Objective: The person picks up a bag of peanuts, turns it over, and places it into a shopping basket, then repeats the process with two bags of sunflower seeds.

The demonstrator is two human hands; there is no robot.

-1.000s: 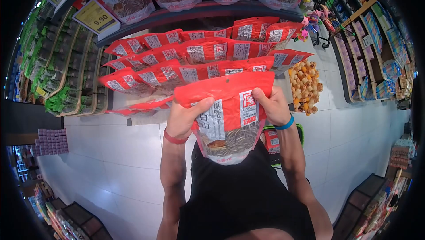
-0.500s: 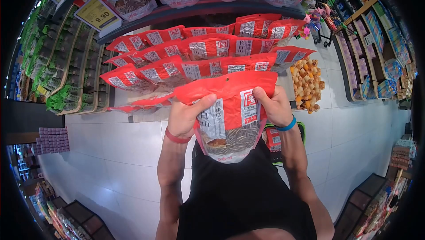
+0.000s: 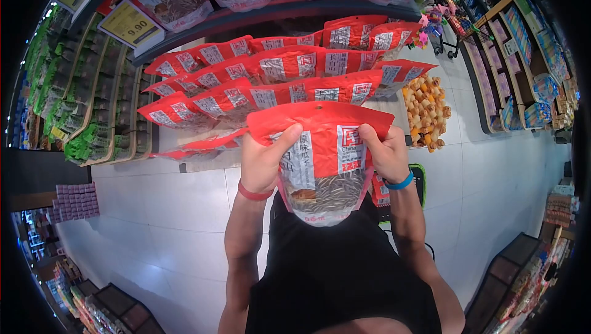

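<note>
A red and silver bag of sunflower seeds is held upright in front of my chest, its printed front and clear seed window facing me. My left hand grips its left edge, thumb on the front and fingers behind. On the opposite edge my right hand holds it the same way, its fingers hidden behind the bag. Just beyond stand rows of matching red seed bags, the nearest row close behind the held one. At the near left of those rows, one bag leans low.
Above the rows, a dark shelf edge carries more seed bags and a price tag. Orange and white round items are heaped at right. A green-rimmed basket with red bags is beside me. Green-packaged goods fill shelves at left.
The held bag has shifted slightly to the right with both hands, and its top edge looks flatter and more level. Both hands keep their grip.
</note>
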